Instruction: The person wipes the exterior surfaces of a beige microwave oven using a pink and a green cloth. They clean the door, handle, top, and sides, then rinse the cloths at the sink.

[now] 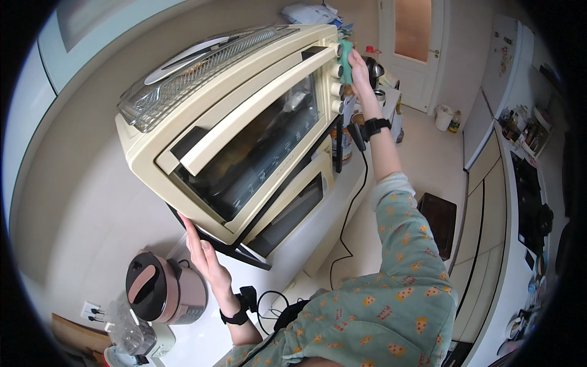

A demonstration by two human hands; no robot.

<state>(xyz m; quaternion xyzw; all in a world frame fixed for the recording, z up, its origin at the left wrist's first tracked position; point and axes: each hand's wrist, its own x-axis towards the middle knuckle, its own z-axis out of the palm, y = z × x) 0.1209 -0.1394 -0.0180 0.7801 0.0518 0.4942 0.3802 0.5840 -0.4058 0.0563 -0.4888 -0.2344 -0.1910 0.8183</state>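
A cream countertop oven [257, 172] stands before me, with a glass door and a long handle [261, 112]. At its far right side, my right hand [360, 71] presses a green cloth [346, 62] against the side wall, beside the column of control knobs [337, 71]. My left hand [206, 259] lies with straight fingers along the oven's lower left side and holds nothing. Wire racks and trays [202, 69] lie on the oven's top. The oven sits on a black rack [257, 262] over a second cream appliance [293, 206] with a dark window.
Near my left hand stands a pink and black electric cooker [160, 289], with a clear plastic container [130, 332] beside it. A black cable [348, 220] hangs from my right wristband [376, 127]. Bottles and jars [341, 142] stand right of the oven. Behind me runs a counter with a black hob [527, 197].
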